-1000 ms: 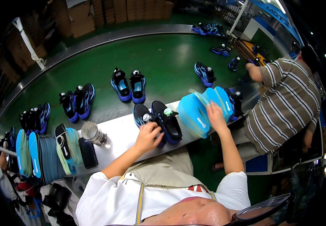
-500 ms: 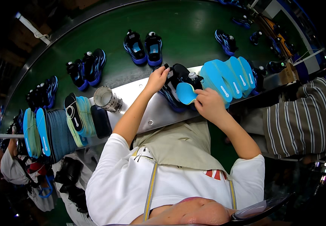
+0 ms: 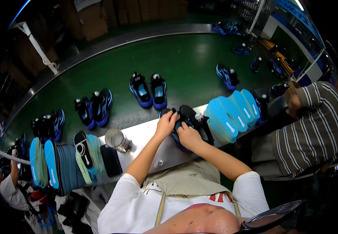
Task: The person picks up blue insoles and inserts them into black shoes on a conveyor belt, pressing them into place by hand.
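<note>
A black and blue sneaker (image 3: pixel 182 147) lies on the metal shelf in front of me. My left hand (image 3: pixel 166 124) is closed on its upper edge, by the tongue. Pressed into its opening is my right hand (image 3: pixel 189 136), fingers curled down; what they hold is hidden, and no insole shows there. A second sneaker (image 3: pixel 194 117), with a pale round knob, lies right beside it. Just to the right, blue insoles (image 3: pixel 223 117) are fanned out in an overlapping pile.
A clear round container (image 3: pixel 118 140) stands on the metal shelf (image 3: pixel 147 156). Bundled insoles (image 3: pixel 63 167) line its left end. Paired sneakers (image 3: pixel 148 91) sit on the green belt (image 3: pixel 188 58) beyond. At right, a person in a striped shirt (image 3: pixel 307 128) works close by.
My right hand has moved left and into the sneaker, and the blue insole it held is out of sight. My left hand stays on the sneaker. The view has tilted up.
</note>
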Tool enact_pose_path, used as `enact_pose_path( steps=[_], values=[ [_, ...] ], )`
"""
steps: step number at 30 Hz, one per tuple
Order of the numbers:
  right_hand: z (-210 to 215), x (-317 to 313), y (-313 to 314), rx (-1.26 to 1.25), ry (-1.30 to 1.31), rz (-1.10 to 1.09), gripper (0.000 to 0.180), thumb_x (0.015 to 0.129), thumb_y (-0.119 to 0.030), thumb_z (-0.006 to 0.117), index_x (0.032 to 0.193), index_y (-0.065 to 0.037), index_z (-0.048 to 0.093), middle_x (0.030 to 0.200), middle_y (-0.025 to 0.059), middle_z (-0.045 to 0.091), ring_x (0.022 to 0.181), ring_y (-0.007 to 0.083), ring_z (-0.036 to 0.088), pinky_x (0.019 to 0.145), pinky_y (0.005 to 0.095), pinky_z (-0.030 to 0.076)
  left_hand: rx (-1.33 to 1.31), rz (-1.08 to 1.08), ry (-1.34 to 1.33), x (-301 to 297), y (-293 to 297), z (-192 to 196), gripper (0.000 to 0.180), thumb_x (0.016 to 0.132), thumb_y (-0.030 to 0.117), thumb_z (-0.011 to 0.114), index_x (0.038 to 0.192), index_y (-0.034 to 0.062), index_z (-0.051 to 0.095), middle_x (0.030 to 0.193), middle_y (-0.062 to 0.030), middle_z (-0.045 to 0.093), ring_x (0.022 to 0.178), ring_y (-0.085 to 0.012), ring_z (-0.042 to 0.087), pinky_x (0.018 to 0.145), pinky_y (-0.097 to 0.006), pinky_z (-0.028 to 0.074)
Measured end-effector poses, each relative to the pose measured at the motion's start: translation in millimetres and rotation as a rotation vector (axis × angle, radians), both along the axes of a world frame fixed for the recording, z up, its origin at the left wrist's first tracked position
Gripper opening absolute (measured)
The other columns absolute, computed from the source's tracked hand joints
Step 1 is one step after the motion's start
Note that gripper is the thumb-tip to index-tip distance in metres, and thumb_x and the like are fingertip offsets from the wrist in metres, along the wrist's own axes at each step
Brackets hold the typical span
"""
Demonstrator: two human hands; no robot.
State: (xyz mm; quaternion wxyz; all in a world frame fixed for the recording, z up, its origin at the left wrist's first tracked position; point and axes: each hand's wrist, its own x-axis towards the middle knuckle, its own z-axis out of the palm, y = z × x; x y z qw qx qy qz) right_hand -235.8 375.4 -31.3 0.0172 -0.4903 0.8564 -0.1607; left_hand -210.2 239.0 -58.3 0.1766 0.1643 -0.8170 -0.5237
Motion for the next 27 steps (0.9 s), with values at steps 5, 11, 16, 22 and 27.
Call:
enact_pose_path(
  steps=[5, 11, 16, 22, 27],
  values=[
    [43, -11, 8, 0.374, -0.100, 0.036, 0.034, 0.067, -0.034, 0.058, 0.081, -0.004, 0.057, 0.084, 0.0178, 0.052, 0.075, 0.0303, 0.054, 0.065, 0.0385, 0.045, -0.079, 0.045, -0.063, 8, 5, 17, 0.025, 0.080, 0.029, 0.049, 0.084, 0.0050, 0.054, 0.063, -0.0122, 0.050, 0.061, -0.0258, 0.049, 0.054, -0.034, 0.039],
    [38, -32, 4, 0.480, -0.246, 0.255, 0.022, 0.066, -0.021, 0.055, 0.076, -0.002, 0.060, 0.078, 0.0179, 0.054, 0.076, 0.0315, 0.054, 0.067, 0.0378, 0.046, -0.095, 0.000, -0.064, 11, 2, 19, 0.025, 0.080, 0.028, 0.048, 0.076, 0.0038, 0.052, 0.060, -0.0120, 0.049, 0.060, -0.0265, 0.049, 0.054, -0.034, 0.039],
    [11, -24, 7, 0.280, -0.026, 0.420, 0.012, 0.065, -0.008, 0.049, 0.065, -0.002, 0.059, 0.079, 0.0178, 0.052, 0.074, 0.0288, 0.053, 0.063, 0.0364, 0.046, -0.099, -0.031, -0.065, 9, 1, 22, 0.025, 0.080, 0.027, 0.047, 0.073, 0.0033, 0.051, 0.061, -0.0129, 0.050, 0.062, -0.0276, 0.050, 0.055, -0.035, 0.039],
    [-17, -29, -5, 0.293, 0.009, 0.405, 0.013, 0.065, -0.011, 0.049, 0.066, -0.003, 0.059, 0.076, 0.0143, 0.053, 0.075, 0.0267, 0.052, 0.065, 0.0353, 0.044, -0.091, -0.051, -0.032, 9, -1, 21, 0.025, 0.081, 0.026, 0.046, 0.073, 0.0030, 0.051, 0.066, -0.0146, 0.054, 0.067, -0.0297, 0.052, 0.058, -0.036, 0.040],
    [-9, -32, -22, 0.710, -0.056, 0.441, 0.017, 0.068, -0.013, 0.048, 0.074, -0.004, 0.062, 0.088, 0.0159, 0.056, 0.082, 0.0271, 0.053, 0.070, 0.0337, 0.044, -0.072, -0.104, -0.096, 8, -4, 24, 0.024, 0.081, 0.024, 0.045, 0.074, 0.0023, 0.051, 0.069, -0.0160, 0.053, 0.069, -0.0304, 0.051, 0.059, -0.036, 0.040]
  ],
)
